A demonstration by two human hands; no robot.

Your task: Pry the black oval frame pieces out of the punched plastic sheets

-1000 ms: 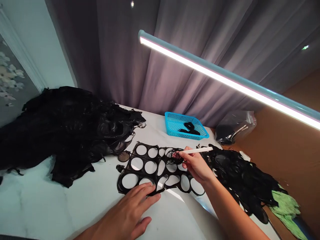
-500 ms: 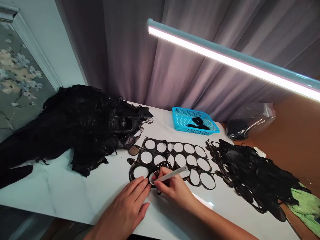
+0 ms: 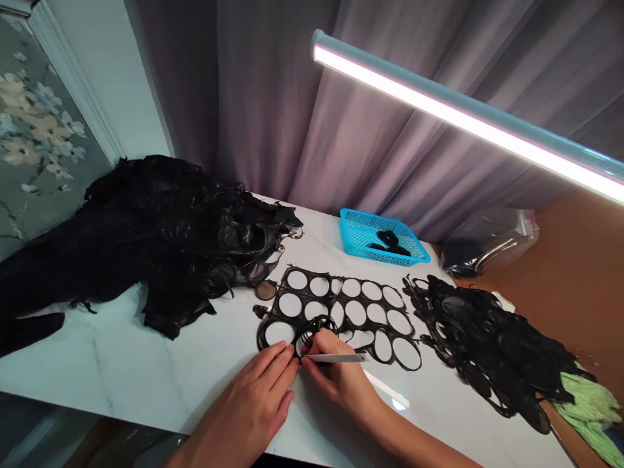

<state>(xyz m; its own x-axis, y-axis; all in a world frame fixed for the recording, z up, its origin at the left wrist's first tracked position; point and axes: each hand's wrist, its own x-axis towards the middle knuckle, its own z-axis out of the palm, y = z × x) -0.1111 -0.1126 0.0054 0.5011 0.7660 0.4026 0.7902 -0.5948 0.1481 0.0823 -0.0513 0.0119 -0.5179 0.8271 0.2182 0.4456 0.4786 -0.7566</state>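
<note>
A thin black sheet (image 3: 336, 300) with rows of round and oval holes lies flat on the white table. My left hand (image 3: 258, 390) rests flat on the table, its fingers stretched out and their tips on the sheet's near left edge. My right hand (image 3: 336, 370) pinches a slim, flat, silver-grey hand tool (image 3: 341, 357); its tip is down at a hole beside my left fingertips. The tool's exact kind does not show clearly. A loose bunch of thin black loops (image 3: 322, 323) sits at my right fingers; whether they hold it I cannot tell.
A large heap of black sheet material (image 3: 160, 227) covers the table's left. Another pile of holed black pieces (image 3: 492, 338) lies right, by a green cloth (image 3: 589, 406). Behind are a blue basket (image 3: 355, 247) holding black bundles and a clear bag (image 3: 492, 237). A lit tube lamp (image 3: 439, 107) hangs above.
The tool in my right hand has swung from slanting up to nearly level, its back end lower. My left hand stays pressed flat. The whole view has shifted slightly.
</note>
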